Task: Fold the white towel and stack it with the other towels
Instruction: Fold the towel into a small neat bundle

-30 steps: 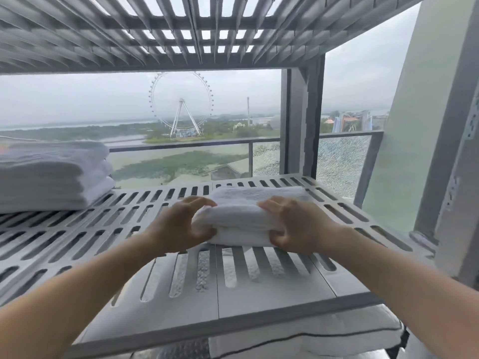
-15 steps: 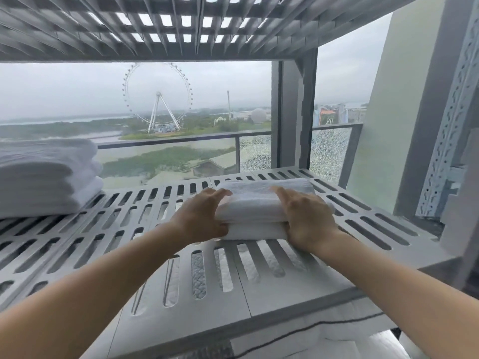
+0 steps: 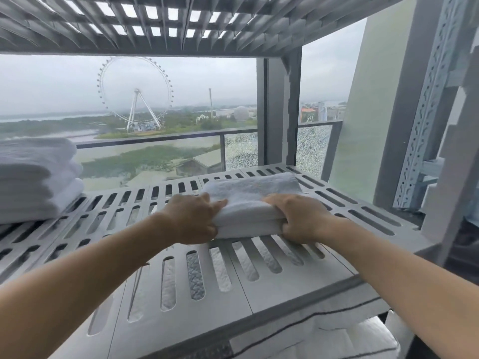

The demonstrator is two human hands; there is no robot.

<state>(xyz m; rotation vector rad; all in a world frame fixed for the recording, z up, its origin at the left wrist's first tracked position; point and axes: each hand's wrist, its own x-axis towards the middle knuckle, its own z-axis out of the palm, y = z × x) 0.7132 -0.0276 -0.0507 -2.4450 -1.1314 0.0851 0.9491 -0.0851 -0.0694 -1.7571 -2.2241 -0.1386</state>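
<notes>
A folded white towel (image 3: 250,196) lies on the grey slotted shelf (image 3: 181,281), right of centre. My left hand (image 3: 193,218) grips its near left corner, fingers curled onto the top fold. My right hand (image 3: 298,218) clamps its near right corner, thumb on top and fingers under the edge. A stack of folded white towels (image 3: 33,177) rests on the same shelf at the far left, well apart from the towel I hold.
Another slotted shelf (image 3: 155,24) hangs close overhead. A grey post (image 3: 281,112) stands behind the towel, and a perforated metal upright (image 3: 425,112) on the right. White bedding (image 3: 337,338) lies on the level below. Bare shelf lies between towel and stack.
The towel and both hands have slid deeper onto the shelf and a little to the right. It now rests flat on the shelf, still held at both near corners.
</notes>
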